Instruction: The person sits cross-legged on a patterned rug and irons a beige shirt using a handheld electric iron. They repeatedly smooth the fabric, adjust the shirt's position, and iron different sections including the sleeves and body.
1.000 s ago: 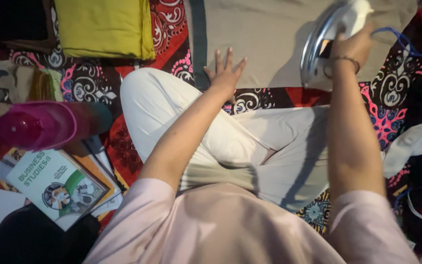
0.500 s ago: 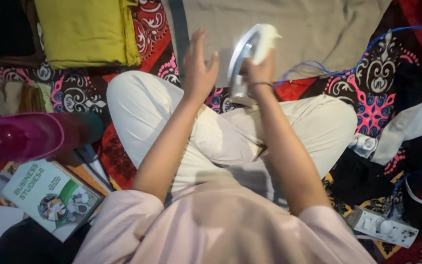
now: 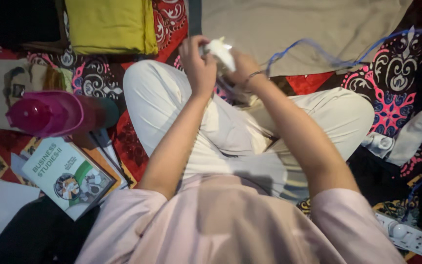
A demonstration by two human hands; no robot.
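I sit cross-legged in white trousers on a patterned red mat. My right hand grips a white clothes iron, held up above my knees and seen end-on. My left hand has come up to the iron's left side and its fingers curl against it. A blue cord runs from the iron to the right over a beige cloth spread flat beyond my knees.
A folded yellow-green cloth lies at the top left. A pink bottle and a green-and-white book sit on my left. A white power strip and a white plug lie at the right.
My right hand carried the iron from the beige cloth at the far right toward my lap. My left hand lifted off the cloth and met the iron.
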